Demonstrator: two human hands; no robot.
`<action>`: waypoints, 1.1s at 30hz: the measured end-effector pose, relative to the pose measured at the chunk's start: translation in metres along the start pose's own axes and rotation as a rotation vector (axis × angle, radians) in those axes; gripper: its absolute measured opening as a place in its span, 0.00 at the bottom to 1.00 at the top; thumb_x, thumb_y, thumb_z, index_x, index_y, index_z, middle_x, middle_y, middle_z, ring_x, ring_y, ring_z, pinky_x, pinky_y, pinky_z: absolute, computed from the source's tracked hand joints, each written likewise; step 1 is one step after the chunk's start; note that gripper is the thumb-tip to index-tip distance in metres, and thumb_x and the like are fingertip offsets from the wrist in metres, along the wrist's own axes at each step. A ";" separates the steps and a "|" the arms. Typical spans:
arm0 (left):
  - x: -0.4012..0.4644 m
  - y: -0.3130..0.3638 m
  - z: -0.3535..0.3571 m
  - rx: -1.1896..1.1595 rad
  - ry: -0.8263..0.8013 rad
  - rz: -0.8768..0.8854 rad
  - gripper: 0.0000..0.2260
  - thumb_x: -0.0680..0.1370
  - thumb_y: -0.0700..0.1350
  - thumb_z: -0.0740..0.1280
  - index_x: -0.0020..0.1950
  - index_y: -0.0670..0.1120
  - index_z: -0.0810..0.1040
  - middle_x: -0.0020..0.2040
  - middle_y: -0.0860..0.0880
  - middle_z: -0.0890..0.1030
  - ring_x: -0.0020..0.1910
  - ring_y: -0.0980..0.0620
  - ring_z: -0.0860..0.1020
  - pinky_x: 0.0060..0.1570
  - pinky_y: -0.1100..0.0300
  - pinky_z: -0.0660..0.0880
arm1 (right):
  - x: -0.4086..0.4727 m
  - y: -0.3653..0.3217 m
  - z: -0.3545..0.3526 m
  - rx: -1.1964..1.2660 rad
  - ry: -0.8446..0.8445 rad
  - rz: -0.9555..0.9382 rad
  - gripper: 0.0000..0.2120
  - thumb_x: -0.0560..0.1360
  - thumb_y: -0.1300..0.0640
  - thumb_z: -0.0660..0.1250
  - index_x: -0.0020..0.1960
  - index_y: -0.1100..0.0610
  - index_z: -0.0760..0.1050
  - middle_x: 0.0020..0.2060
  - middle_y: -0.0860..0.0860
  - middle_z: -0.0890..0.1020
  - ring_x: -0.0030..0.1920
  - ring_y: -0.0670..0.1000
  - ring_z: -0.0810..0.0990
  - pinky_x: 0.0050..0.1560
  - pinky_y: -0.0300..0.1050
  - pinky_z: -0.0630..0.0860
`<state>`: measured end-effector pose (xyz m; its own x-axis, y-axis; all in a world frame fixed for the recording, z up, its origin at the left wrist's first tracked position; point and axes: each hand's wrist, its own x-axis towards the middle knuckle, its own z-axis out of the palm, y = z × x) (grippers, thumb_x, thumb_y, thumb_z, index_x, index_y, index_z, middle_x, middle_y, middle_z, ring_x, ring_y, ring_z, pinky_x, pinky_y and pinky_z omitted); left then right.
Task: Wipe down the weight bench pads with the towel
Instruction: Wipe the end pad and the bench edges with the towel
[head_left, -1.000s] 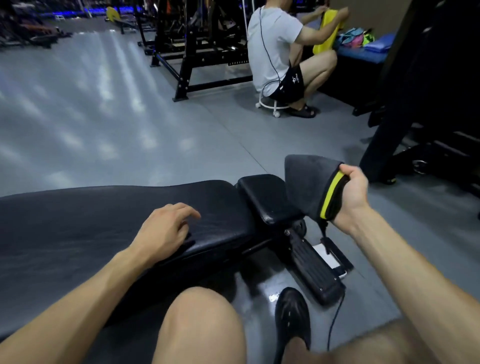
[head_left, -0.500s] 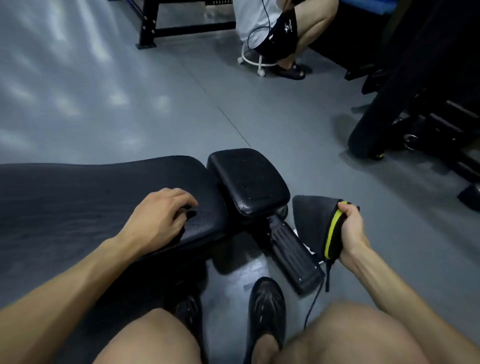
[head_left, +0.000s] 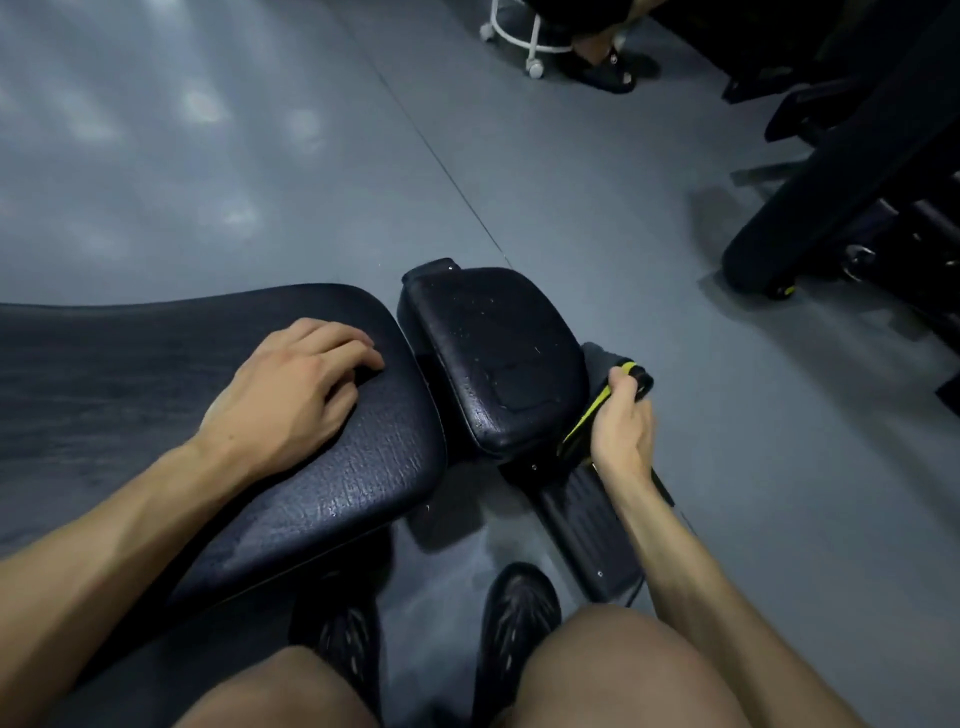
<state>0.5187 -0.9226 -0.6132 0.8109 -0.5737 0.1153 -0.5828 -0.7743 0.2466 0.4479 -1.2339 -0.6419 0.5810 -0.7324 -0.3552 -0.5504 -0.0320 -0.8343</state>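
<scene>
Grey towel (head_left: 605, 364) in right hand (head_left: 621, 421)

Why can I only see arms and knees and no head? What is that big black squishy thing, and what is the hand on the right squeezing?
The camera is strapped to the person's head and looks down, so you see what they see: their own arms, knees and shoes, but never their face. There is no robot here, just two bare hands.

The big black thing is a weight bench, where people lie down to lift weights. It has a long pad and a smaller seat pad beside it. The left hand rests on the long pad with its fingers loosely bent, holding nothing.

The right hand grips a dark towel with a yellow edge, held against the far side of the seat pad. The towel is for wiping the pads clean. At the top edge you can just see a white stool on wheels.
</scene>
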 end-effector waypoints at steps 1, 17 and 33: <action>0.000 0.001 0.000 0.003 0.002 -0.004 0.17 0.76 0.48 0.57 0.59 0.52 0.80 0.62 0.54 0.79 0.62 0.47 0.74 0.62 0.49 0.71 | -0.006 0.004 0.001 -0.025 0.013 -0.073 0.21 0.83 0.45 0.55 0.59 0.60 0.79 0.58 0.57 0.81 0.61 0.59 0.76 0.60 0.51 0.68; 0.000 0.003 0.001 0.045 0.002 -0.022 0.16 0.76 0.48 0.56 0.60 0.55 0.78 0.63 0.56 0.77 0.63 0.49 0.73 0.63 0.50 0.70 | -0.056 0.031 0.024 -0.133 -0.326 -0.715 0.25 0.79 0.48 0.54 0.72 0.54 0.75 0.73 0.45 0.75 0.78 0.44 0.63 0.81 0.50 0.54; 0.000 0.005 -0.001 0.048 0.000 -0.030 0.16 0.76 0.48 0.56 0.59 0.55 0.78 0.62 0.56 0.77 0.62 0.49 0.73 0.63 0.52 0.69 | -0.075 0.033 0.006 -0.311 -0.560 -1.007 0.22 0.80 0.52 0.58 0.72 0.54 0.75 0.75 0.45 0.72 0.79 0.46 0.63 0.80 0.51 0.56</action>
<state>0.5161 -0.9268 -0.6113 0.8283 -0.5498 0.1082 -0.5598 -0.8032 0.2038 0.3898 -1.1762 -0.6454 0.9730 0.1124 0.2015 0.2259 -0.6420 -0.7327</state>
